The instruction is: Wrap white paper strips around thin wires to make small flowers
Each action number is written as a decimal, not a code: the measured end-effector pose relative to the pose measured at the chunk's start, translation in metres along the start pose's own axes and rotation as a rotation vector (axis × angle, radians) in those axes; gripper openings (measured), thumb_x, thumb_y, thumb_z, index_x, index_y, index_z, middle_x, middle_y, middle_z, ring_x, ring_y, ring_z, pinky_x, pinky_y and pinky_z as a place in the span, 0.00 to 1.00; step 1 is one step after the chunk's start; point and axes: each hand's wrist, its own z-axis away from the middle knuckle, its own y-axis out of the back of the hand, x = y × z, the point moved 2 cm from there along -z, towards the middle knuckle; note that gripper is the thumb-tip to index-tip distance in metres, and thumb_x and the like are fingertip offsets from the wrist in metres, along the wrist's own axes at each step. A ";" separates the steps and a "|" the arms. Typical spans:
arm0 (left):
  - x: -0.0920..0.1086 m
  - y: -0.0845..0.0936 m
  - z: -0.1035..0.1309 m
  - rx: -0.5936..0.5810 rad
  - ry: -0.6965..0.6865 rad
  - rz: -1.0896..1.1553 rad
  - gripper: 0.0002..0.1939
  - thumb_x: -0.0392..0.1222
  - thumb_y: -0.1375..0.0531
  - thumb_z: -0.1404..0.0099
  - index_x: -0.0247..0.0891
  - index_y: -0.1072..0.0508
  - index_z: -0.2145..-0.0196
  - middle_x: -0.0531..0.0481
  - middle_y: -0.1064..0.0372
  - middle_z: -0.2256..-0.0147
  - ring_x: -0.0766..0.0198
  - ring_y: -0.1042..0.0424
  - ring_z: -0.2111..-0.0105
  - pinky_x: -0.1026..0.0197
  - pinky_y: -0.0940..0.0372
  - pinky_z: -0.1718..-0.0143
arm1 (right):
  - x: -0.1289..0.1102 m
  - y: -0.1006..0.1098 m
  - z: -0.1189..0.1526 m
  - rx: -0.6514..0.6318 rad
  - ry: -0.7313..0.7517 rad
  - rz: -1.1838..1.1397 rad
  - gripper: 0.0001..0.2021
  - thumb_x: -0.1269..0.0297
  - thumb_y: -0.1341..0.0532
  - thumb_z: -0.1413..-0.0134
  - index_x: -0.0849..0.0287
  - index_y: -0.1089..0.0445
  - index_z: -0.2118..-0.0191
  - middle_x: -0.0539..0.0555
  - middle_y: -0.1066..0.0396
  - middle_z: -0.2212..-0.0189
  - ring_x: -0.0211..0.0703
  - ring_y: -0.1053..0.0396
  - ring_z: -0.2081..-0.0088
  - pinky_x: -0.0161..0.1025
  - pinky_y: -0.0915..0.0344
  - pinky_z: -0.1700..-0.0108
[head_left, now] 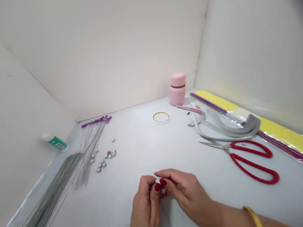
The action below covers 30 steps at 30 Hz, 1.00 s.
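Close by, the left hand [143, 210] and the right hand [187, 188] meet over the counter [144, 150]. Their fingers pinch a tiny bit [158, 180] between them, low in the middle. It is white and a little shiny, but the fingers hide most of it, so its whole shape is hard to tell. The scissors [227, 148] with red handles lie to the right, and small silver stars [109, 155] lie to the left. The counter stretches from the hands up to a white ring [161, 122]. Farther right, a clear bag [301, 163] holds yellow paper [293, 137]. A pink bottle [178, 91] stands far back with its lid on, hiding its inside. Behind it, the counter's back edge meets a white wall [121, 52].
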 end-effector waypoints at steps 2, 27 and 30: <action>0.001 0.002 0.001 -0.012 -0.052 -0.006 0.09 0.42 0.53 0.35 0.39 0.37 0.69 0.54 0.37 0.75 0.66 0.37 0.74 0.66 0.41 0.71 | -0.001 0.003 0.001 0.003 0.052 0.001 0.11 0.67 0.51 0.42 0.57 0.34 0.58 0.51 0.31 0.73 0.35 0.33 0.73 0.31 0.35 0.68; -0.007 0.008 -0.004 -0.084 0.181 0.269 0.09 0.43 0.45 0.40 0.35 0.33 0.72 0.52 0.35 0.77 0.67 0.36 0.75 0.67 0.41 0.73 | 0.003 0.011 0.002 -0.031 -0.044 -0.146 0.06 0.67 0.47 0.44 0.61 0.34 0.66 0.51 0.32 0.77 0.34 0.34 0.74 0.30 0.37 0.71; -0.007 0.007 -0.009 -0.107 0.263 0.348 0.10 0.43 0.46 0.39 0.35 0.36 0.73 0.53 0.37 0.78 0.69 0.38 0.76 0.67 0.42 0.72 | 0.007 0.005 0.000 -0.097 -0.204 -0.331 0.11 0.62 0.50 0.42 0.61 0.36 0.69 0.49 0.34 0.79 0.33 0.36 0.76 0.30 0.38 0.73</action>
